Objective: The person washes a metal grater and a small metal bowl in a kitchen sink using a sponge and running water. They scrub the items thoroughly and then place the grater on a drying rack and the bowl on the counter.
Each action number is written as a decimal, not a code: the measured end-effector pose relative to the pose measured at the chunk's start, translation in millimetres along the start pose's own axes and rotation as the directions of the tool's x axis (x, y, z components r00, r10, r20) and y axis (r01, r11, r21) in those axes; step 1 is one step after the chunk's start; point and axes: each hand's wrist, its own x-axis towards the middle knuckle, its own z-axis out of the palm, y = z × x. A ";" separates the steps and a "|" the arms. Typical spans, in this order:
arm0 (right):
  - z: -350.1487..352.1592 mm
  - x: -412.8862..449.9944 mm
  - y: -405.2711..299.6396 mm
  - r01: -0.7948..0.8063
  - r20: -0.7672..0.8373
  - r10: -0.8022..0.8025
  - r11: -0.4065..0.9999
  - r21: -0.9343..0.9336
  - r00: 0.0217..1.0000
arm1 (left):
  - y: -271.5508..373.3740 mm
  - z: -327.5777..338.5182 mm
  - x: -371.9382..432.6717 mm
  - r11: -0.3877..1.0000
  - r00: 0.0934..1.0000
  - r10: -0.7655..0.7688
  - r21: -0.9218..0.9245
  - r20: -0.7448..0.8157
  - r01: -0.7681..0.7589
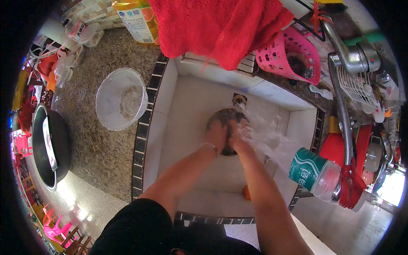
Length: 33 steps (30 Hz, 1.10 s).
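My left hand and my right hand are close together, low in a white-tiled sink. Both are on or in a dark round object, possibly a bowl or basin; motion blur and my hands hide its contents. A splashing stream of water reaches my right hand. It comes from a cut plastic bottle with a green label, tied by red cloth to the metal faucet spout. Whether my fingers grip anything is hidden.
A clear plastic bowl stands on the stone counter left of the sink. Further left is a dark pot with a phone-like device across it. A red towel hangs over the far edge, beside a pink basket. Something orange lies in the sink.
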 end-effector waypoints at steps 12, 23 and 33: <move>-87.2 -20.5 -36.1 -0.133 0.195 0.101 0.978 0.158 0.976 | 28.2 -31.8 -9.3 0.945 0.983 -0.007 0.322 0.181 -0.052; -36.5 -21.8 -25.2 0.051 -0.094 -0.044 0.996 0.068 0.995 | 25.0 -31.3 -13.5 0.975 0.997 0.041 0.213 0.068 -0.054; -52.4 -16.5 -34.4 0.104 -0.240 -0.071 0.986 0.129 0.968 | 25.8 -27.3 -10.3 0.982 0.979 0.150 0.134 -0.135 -0.132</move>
